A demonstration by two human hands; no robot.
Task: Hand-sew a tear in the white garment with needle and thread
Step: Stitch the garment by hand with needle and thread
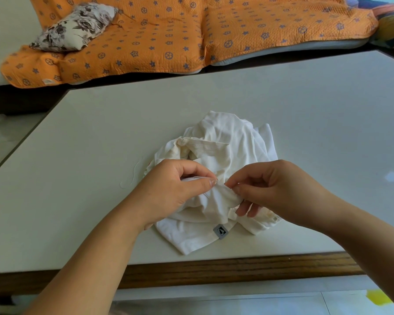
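Note:
A crumpled white garment [223,142] with a small grey label [220,231] lies on the pale table [305,110] near its front edge. My left hand [168,192] grips a raised fold of the garment between thumb and fingers. My right hand [271,189] pinches the same fold just to the right, thumb and forefinger pressed together at the cloth. A needle is too small to make out between the fingers. A thin white thread [132,176] curls on the table to the left of the garment.
The table has a wooden front edge [237,269]. Behind it stands a sofa under an orange patterned cover [168,37], with a floral cushion [75,26] at its left. Pale floor tiles show below the table.

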